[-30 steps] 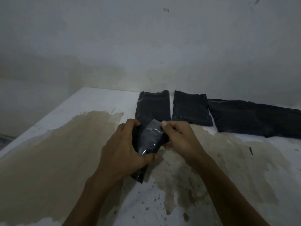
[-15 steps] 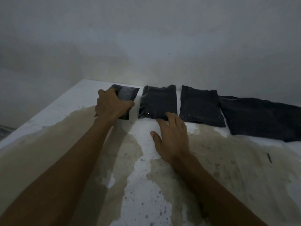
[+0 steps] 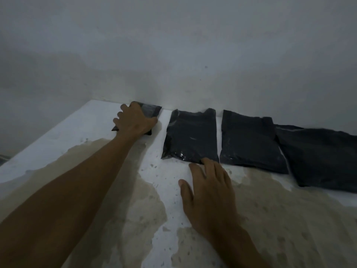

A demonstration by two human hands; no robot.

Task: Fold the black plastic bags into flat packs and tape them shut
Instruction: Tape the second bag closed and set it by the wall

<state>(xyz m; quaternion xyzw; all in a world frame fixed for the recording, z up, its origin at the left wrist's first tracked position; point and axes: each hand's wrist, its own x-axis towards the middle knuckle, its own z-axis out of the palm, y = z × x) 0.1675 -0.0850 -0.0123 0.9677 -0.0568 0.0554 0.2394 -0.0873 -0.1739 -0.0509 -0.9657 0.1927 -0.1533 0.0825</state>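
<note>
Black plastic packs lie in a row along the wall. My left hand (image 3: 135,119) is stretched out and lies on top of the small folded pack (image 3: 151,111) at the far left, fingers curled over it, pressing it against the wall. To its right lie a flat pack (image 3: 191,135) and a second flat pack (image 3: 249,142). My right hand (image 3: 209,192) rests flat on the surface, fingers spread, its fingertips touching the near edge of the middle pack. A larger black bag (image 3: 320,157) lies at the far right.
The white surface (image 3: 77,130) is stained brown in broad patches and speckled. A plain grey wall (image 3: 173,55) rises right behind the packs. The surface's left edge runs diagonally at the far left.
A second ago both hands held the small pack in front of me. My left hand has carried it to the far left by the wall; my right hand has dropped flat by the middle pack.
</note>
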